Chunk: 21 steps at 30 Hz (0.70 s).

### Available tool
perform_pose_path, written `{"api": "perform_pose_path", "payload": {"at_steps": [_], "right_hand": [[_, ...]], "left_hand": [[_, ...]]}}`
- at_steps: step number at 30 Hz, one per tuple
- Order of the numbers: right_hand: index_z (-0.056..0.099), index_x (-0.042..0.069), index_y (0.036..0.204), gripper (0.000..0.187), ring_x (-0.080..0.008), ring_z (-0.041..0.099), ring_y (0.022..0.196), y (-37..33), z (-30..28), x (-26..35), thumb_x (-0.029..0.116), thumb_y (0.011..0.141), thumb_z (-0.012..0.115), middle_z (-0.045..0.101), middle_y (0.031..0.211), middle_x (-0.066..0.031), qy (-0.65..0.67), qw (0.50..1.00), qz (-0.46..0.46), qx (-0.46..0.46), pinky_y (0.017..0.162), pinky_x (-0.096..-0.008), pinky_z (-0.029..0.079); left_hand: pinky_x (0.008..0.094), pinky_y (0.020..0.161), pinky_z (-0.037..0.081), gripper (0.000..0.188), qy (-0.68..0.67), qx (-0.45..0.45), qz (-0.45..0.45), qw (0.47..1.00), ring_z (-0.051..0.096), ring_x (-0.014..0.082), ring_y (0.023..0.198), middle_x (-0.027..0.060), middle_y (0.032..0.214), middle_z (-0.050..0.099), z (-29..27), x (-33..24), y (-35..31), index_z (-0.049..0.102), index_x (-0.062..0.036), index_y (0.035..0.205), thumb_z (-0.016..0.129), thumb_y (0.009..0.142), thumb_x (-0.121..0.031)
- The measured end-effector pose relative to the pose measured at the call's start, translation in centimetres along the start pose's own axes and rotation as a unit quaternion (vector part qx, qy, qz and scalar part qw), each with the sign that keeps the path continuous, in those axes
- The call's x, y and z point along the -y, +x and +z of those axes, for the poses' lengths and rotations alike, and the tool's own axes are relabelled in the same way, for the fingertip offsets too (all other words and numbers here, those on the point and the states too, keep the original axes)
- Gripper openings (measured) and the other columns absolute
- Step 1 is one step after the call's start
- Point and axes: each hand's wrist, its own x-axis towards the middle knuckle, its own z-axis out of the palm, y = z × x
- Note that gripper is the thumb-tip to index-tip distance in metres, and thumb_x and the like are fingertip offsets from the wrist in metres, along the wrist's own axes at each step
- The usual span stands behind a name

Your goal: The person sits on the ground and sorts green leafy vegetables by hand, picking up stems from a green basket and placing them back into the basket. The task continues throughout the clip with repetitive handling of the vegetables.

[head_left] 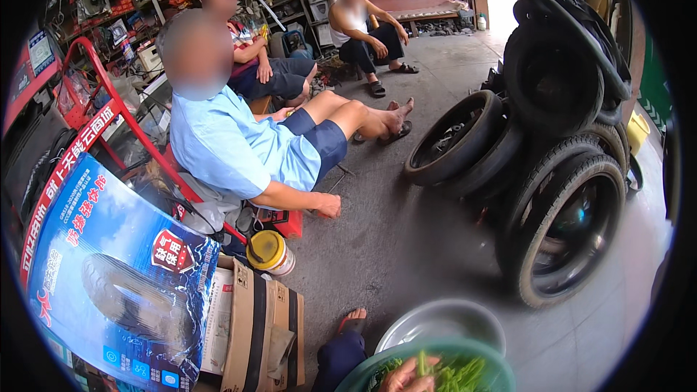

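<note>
Leafy greens [463,374], bright and slender-stemmed, lie in a green basin [501,369]. The apparent left hand [408,377] has its fingers closed around at least 1 stem; the right is unseen. Handling stems seems in hand; the next move likely calls for a light pinch. Beyond: 1 metal basin [441,313].

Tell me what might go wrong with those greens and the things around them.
Leafy greens could slip from beside the hand over the rim of the green basin and drop onto the grey floor.

The metal bowl appears close beyond the basin, so a careless push might knock it.

The tyres are piled high and lean at differing angles; a bump could perhaps start one rolling or toppling.
</note>
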Motion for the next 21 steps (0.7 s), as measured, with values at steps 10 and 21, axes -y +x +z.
{"api": "perform_pose_path", "payload": {"at_steps": [10,21], "right_hand": [[0.066,-0.002,0.096,0.006,-0.0097,0.056,0.073,-0.2,-0.4,5.8,-0.001,0.090,0.066,0.064,0.087,-0.0058,-0.112,0.952,-0.259,-0.121,0.062,-0.0206,0.042],[0.068,-0.004,0.099,0.011,-0.0135,0.060,0.084,-3.1,-0.1,4.8,0.003,0.090,0.068,0.066,0.095,-0.0082,-0.114,0.944,-0.279,-0.137,0.072,-0.0246,0.047]], "left_hand": [[0.0401,0.081,0.051,0.030,0.208,0.238,0.144,0.938,0.066,0.0331,0.098,0.0180,0.113,0.066,1.0,-0.7,-0.7,0.059,-0.0001,0.123,0.049,0.097,-0.010],[0.0226,0.067,0.047,0.012,0.033,0.208,-0.055,0.976,0.054,0.0049,0.073,-0.0056,0.080,0.055,0.5,-1.3,-5.5,0.063,-0.0013,0.104,0.062,0.096,-0.010]]}}
